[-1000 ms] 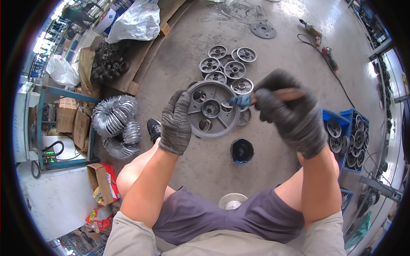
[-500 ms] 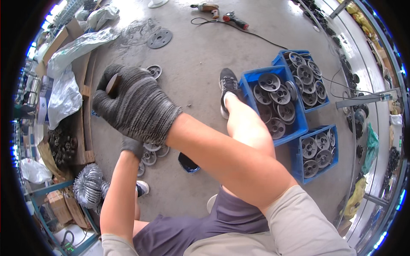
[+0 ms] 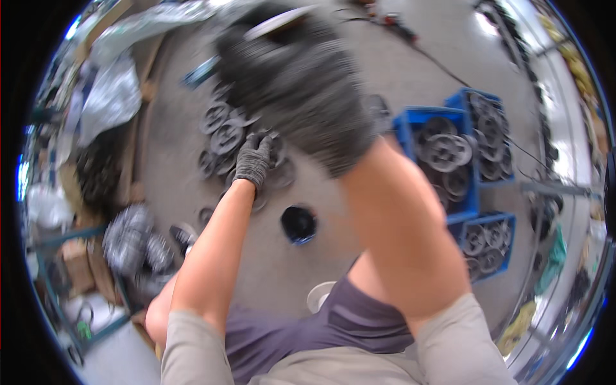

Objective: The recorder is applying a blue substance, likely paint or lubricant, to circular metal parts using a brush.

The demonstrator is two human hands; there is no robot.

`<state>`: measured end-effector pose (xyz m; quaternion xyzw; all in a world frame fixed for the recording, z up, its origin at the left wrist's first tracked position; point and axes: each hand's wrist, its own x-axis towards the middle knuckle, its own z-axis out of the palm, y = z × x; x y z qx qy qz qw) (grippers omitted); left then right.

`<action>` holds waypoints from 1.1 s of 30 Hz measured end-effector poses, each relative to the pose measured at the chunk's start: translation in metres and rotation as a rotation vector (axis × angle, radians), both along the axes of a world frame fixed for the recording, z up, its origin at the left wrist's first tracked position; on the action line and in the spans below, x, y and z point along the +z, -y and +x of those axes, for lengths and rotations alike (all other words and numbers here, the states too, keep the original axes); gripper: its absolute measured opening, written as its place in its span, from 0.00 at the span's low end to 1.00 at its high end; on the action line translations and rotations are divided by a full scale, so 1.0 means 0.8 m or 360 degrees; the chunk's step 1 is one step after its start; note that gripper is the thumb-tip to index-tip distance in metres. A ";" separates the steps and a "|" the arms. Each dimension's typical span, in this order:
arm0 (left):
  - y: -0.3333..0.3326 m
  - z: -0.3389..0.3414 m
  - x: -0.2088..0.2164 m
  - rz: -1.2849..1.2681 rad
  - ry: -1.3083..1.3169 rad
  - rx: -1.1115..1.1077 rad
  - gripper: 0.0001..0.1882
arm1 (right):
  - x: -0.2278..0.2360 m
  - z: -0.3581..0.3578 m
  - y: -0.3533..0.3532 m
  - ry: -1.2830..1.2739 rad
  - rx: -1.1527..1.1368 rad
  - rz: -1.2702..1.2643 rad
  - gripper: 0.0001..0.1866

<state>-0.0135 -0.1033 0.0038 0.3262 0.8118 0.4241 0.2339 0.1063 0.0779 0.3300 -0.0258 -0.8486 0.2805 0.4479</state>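
My right hand (image 3: 295, 83), in a dark grey knit glove, is raised high and smeared by motion. It is closed round a handle-like thing whose pale oval end (image 3: 279, 22) faces up; the rest of it is hidden by the glove. A blue piece (image 3: 200, 72) shows just beyond this hand; I cannot tell whether the two are joined. Lower and to the left, my gloved left hand (image 3: 255, 159) has its fingers curled on a grey wheel (image 3: 276, 144) in a loose pile of grey spoked wheels (image 3: 226, 136) on the floor.
Blue crates (image 3: 473, 186) full of similar wheels stand at right. A black round tub (image 3: 298, 224) sits on the floor between my legs. Power tools with a cable (image 3: 443, 70) lie far ahead. Silver ducting (image 3: 128, 237), plastic sheeting (image 3: 112, 96) and a rack frame line the left.
My right hand has swung up and to the right, uncovering the wheel pile. My left hand has reached forward onto a wheel. The view has shifted, and the tub now shows fully.
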 end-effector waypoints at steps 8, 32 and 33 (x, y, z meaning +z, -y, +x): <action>0.365 -0.042 -0.077 -0.2349 -0.0280 -0.0313 0.19 | 0.008 0.031 0.033 0.0603 0.0253 -0.1485 0.18; 0.313 -0.124 -0.035 -0.1815 -0.0150 -0.0474 0.18 | -0.035 0.021 0.070 0.1105 0.0072 -0.1218 0.12; 0.309 -0.121 -0.031 -0.1805 -0.0144 -0.0492 0.18 | -0.034 0.022 0.072 0.1115 0.0053 -0.1215 0.12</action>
